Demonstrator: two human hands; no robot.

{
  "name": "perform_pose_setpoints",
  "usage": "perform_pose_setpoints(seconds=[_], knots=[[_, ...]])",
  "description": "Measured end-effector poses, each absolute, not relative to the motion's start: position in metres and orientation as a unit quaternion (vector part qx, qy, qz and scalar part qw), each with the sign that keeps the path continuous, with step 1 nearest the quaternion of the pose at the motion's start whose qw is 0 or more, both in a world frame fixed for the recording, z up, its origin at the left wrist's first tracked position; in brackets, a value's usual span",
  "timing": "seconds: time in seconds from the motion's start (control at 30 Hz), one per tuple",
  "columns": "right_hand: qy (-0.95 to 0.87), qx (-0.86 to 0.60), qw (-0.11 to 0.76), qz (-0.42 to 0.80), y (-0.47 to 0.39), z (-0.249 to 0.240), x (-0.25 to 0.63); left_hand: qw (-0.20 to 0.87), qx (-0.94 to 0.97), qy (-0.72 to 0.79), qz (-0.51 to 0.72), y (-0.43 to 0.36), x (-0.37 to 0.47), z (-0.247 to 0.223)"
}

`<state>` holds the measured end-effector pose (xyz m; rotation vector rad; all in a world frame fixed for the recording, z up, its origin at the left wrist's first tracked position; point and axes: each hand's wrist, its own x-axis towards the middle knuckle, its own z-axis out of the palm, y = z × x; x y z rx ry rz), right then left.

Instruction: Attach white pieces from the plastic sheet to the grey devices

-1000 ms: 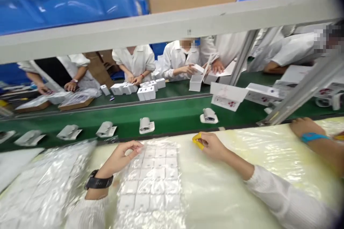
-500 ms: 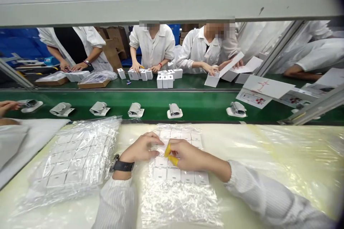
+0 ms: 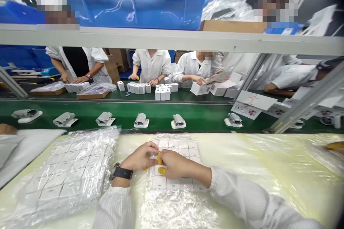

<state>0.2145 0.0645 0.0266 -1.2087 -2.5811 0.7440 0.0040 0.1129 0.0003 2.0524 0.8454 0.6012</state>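
A clear plastic bag (image 3: 180,204) lies flat before me with rows of small white boxes (image 3: 173,183) inside it. My left hand (image 3: 142,155), with a black watch (image 3: 122,173) on its wrist, is over the bag's left side, fingers curved and thumb apart. From the right, my right hand (image 3: 173,164) meets it over the boxes. Yellow covers sit on its thumb and forefinger, which are drawn close together. Whatever is between them is hidden. A yellow bit also shows below my left hand.
Another bag of white boxes (image 3: 72,171) lies to the left. Beyond the table edge, grey cuff-like devices (image 3: 141,120) stand spaced along a green conveyor (image 3: 158,111). Co-workers in white coats handle boxes across it. A metal rail (image 3: 161,39) crosses above, under a blue bin (image 3: 145,9).
The view has tilted up, showing more of the blue bin. My right hand has shifted left, right up against my left hand. A co-worker's hand at the far left has left the device there.
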Motion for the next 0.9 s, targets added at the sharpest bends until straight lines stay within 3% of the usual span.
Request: perform_pose_setpoints(seconds=[0.1, 0.3, 0.4, 0.6, 0.9], knots=[[-0.864, -0.393, 0.150, 0.276, 0.059, 0.027, 0.223, 0.401, 0.819, 0.340, 0.229, 0.114, 0.003, 0.002], [-0.737, -0.422, 0.424, 0.314, 0.047, 0.040, 0.263, 0.347, 0.832, 0.362, 0.237, 0.099, 0.017, 0.033], [-0.687, -0.418, 0.498, 0.326, 0.050, 0.043, 0.285, 0.267, 0.851, 0.347, 0.290, 0.085, 0.041, 0.050], [-0.650, -0.405, 0.542, 0.345, 0.059, 0.046, 0.317, 0.098, 0.881, 0.275, 0.372, 0.081, 0.099, 0.063], [-0.661, -0.429, 0.487, 0.375, 0.082, 0.038, 0.385, -0.018, 0.914, 0.228, 0.335, 0.108, 0.160, 0.077]])
